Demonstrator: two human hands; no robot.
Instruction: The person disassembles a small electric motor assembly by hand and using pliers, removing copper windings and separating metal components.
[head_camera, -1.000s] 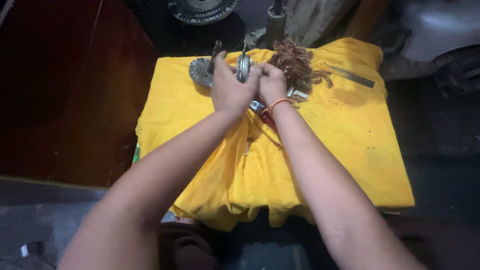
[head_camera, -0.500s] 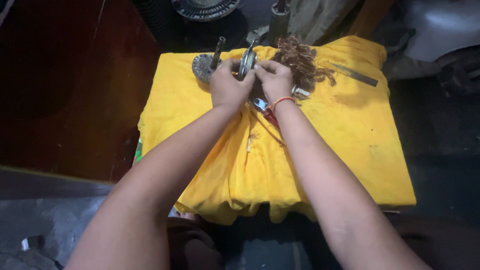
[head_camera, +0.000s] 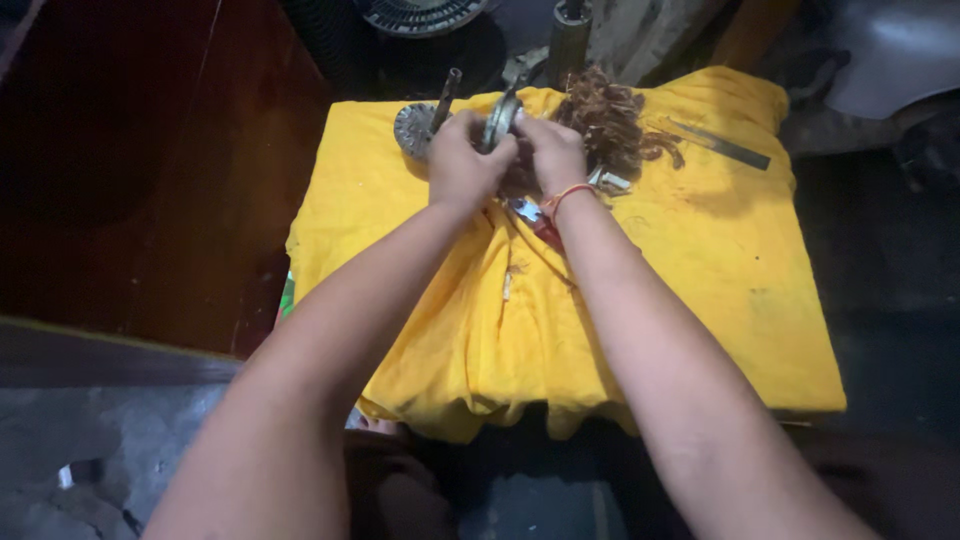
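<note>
Both hands meet at the far edge of the yellow cloth (head_camera: 700, 290) covering the counter: the left hand (head_camera: 462, 165) and right hand (head_camera: 550, 150) are each clamped on a grey metal ring part (head_camera: 500, 118) held upright between them. Judging by the grip, steady, even pressure from both sides would serve best. Just right of the ring lies a tangle of brown wire (head_camera: 610, 125); left of it, a shafted metal disc (head_camera: 418, 125). No containers show

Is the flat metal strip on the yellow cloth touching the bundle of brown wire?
Apart. In the head view the strip lies on the cloth to the right of the wire bundle, with bare yellow cloth visible between them.
</note>
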